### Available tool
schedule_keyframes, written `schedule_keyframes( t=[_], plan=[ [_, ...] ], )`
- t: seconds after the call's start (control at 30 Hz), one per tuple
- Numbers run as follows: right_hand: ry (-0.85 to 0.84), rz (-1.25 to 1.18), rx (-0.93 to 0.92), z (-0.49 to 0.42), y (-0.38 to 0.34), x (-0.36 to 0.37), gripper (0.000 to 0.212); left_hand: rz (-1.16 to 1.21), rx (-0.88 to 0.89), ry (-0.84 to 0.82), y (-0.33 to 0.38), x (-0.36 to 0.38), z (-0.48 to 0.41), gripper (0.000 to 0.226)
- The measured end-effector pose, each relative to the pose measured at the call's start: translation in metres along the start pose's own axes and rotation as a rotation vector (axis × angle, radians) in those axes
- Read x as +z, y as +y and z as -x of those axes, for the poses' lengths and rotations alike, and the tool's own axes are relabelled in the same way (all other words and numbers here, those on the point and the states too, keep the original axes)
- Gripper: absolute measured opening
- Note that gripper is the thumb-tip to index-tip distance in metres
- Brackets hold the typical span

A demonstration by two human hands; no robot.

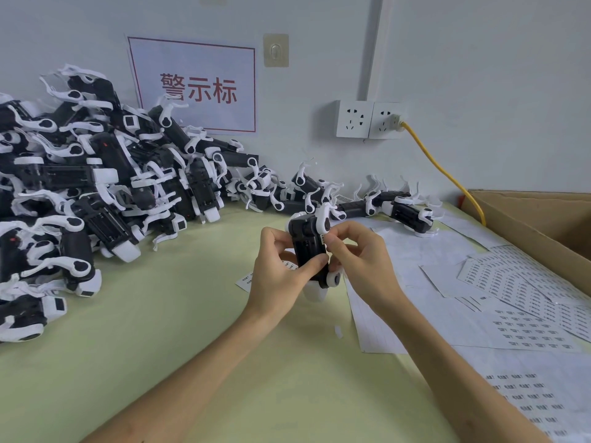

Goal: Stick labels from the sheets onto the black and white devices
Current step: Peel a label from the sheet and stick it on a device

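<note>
I hold one black and white device (307, 243) upright above the green table, near the middle of the view. My left hand (281, 270) grips its black body from the left, thumb across the front. My right hand (358, 254) pinches a small white label (323, 240) against the device's right side. A big pile of the same devices (80, 193) fills the left, and a few more devices (383, 206) lie along the wall behind my hands. Label sheets (518, 292) lie spread on the right.
An open cardboard box (543, 219) stands at the far right edge. A yellow cable (441, 167) runs from the wall socket (388, 121) down behind the box. A small label strip (246, 281) lies under my left hand. A red-lettered sign (198, 87) hangs on the wall.
</note>
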State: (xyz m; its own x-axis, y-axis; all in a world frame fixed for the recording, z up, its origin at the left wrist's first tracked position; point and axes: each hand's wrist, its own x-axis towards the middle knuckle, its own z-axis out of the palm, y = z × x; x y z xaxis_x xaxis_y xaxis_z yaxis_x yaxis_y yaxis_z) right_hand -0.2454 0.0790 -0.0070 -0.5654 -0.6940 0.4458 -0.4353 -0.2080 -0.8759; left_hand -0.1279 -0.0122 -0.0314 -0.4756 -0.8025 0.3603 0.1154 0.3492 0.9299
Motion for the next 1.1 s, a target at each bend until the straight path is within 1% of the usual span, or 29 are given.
schedule_keyframes(
  t=[0.17, 0.47, 0.67, 0.93, 1.0, 1.1],
  plan=[
    [0.009, 0.026, -0.004, 0.0005, 0.0015, 0.0001, 0.018, 0.000, 0.007, 0.008, -0.0028, 0.0002, -0.0006, 0.052],
    [0.022, 0.067, 0.014, 0.0000, 0.0043, 0.0007, 0.019, -0.009, 0.042, -0.007, -0.0037, 0.0002, -0.0001, 0.051],
    [0.031, 0.053, -0.002, -0.0012, 0.0038, -0.0018, 0.019, 0.004, 0.046, -0.034, -0.0035, -0.0018, -0.0002, 0.052],
    [0.033, 0.022, 0.025, -0.0012, 0.0034, -0.0034, 0.019, -0.020, 0.064, -0.059, -0.0004, -0.0040, 0.0006, 0.046],
    [0.058, 0.031, 0.044, -0.0013, 0.0030, -0.0033, 0.025, -0.001, 0.050, -0.067, -0.0001, -0.0050, 0.0002, 0.045],
    [0.106, 0.041, 0.050, -0.0013, 0.0017, -0.0027, 0.046, 0.094, -0.018, -0.074, 0.0055, -0.0052, -0.0008, 0.045]
  ],
)
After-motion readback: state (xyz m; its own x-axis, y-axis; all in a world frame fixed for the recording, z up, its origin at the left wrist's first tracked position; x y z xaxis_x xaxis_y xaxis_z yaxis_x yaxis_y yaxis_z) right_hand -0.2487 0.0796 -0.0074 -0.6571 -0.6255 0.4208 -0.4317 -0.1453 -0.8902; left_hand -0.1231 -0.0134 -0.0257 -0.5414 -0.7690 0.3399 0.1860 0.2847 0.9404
